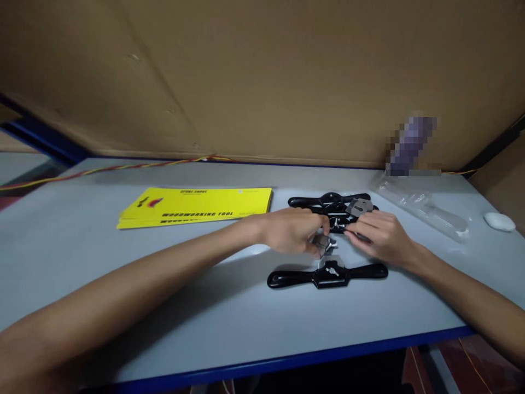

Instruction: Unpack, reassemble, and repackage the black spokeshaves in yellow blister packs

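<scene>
My left hand (293,231) reaches over small metal parts (324,243), its thumb and index finger bent and apart. My right hand (379,234) is closed in a pinch by a small shiny screw (337,223); what its fingertips hold is too small to make out. Closest to me lies a black spokeshave (330,273) with two handles, a grey blade and a metal screw at its middle. Beyond the hands, more black spokeshaves (328,200) lie close together, partly covered by my hands. Grey slotted blades (360,207) rest on them, just above my right fingers.
Yellow printed cards (197,205) lie stacked at the left. Clear plastic packaging (424,208) sits at the back right, beside a white computer mouse (499,221). A blurred-out purple object (412,145) stands against the cardboard wall (262,82). Twisted wires (135,164) run along the table's back.
</scene>
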Motion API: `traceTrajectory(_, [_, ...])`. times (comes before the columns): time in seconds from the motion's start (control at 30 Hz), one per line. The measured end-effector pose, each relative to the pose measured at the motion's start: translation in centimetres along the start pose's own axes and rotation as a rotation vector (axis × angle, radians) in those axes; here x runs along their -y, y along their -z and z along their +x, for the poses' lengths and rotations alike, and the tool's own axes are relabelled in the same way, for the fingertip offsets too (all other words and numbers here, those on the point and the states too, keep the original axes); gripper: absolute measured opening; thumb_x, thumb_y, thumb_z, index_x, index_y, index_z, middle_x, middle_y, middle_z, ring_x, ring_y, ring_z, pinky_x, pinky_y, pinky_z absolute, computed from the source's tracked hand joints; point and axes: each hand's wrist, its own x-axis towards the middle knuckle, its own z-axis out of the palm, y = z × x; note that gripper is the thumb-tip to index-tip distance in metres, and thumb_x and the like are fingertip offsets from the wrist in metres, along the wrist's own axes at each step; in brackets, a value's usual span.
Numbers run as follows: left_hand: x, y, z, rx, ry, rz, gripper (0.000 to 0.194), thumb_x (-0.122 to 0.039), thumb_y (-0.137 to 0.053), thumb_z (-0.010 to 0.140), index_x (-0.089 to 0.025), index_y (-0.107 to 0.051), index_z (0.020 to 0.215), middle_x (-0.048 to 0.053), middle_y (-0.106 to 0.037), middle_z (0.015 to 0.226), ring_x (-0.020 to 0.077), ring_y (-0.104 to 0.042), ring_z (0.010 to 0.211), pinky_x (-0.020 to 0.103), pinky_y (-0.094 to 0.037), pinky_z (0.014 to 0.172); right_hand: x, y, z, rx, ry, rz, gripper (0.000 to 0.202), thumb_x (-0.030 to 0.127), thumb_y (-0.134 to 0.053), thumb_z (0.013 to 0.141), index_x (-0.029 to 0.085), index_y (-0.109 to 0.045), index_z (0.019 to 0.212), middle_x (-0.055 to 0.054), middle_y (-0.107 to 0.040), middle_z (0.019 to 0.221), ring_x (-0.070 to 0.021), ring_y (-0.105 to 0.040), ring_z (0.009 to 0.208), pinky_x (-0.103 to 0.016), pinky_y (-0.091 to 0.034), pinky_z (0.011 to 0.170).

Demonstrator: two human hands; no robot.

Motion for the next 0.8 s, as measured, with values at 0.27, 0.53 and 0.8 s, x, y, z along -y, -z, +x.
traceTrajectory(0.27, [0.2,0.1,0.1,-0.02,-0.056,0.055,0.03,-0.032,-0.08,0.077,-0.018,-0.069,0.102,0.001,-0.069,0.077,0.0155,-0.056,0.065,0.026,-0.035,0.063,-0.8,0.5,0.1,-0.11,-0.201,0.014,0.026,0.021,-0.056,0.1,0.019,-0.076,0.083,-0.005,-0.073,0.071,-0.0153,-0.06,0.06,-0.032,-0.044,0.06])
traceTrajectory(0.53, [0.2,-0.3,-0.6,-0.056,-0.027,0.113,0.039,-0.036,-0.078,0.076,-0.019,-0.068,0.109,0.001,-0.066,0.076,0.0172,-0.054,0.064,0.027,-0.034,0.06,-0.2,0.1,0.4,0.052,-0.093,0.094,0.027,0.023,-0.055,0.1,0.021,-0.079,0.088,-0.003,-0.069,0.067,-0.0157,-0.059,0.062,-0.032,-0.042,0.061])
traceTrajectory(0.8, [0.2,-0.4,-1.1,-0.12,-0.023,0.141,0.033,-0.04,-0.079,0.077,-0.02,-0.07,0.102,0.005,-0.071,0.087,0.0209,-0.061,0.075,0.027,-0.034,0.062,-0.4,-0.2,2.2,0.015,-0.011,-0.126,0.035,0.023,-0.05,0.103,0.018,-0.075,0.078,-0.004,-0.069,0.067,-0.0162,-0.059,0.063,-0.033,-0.038,0.062])
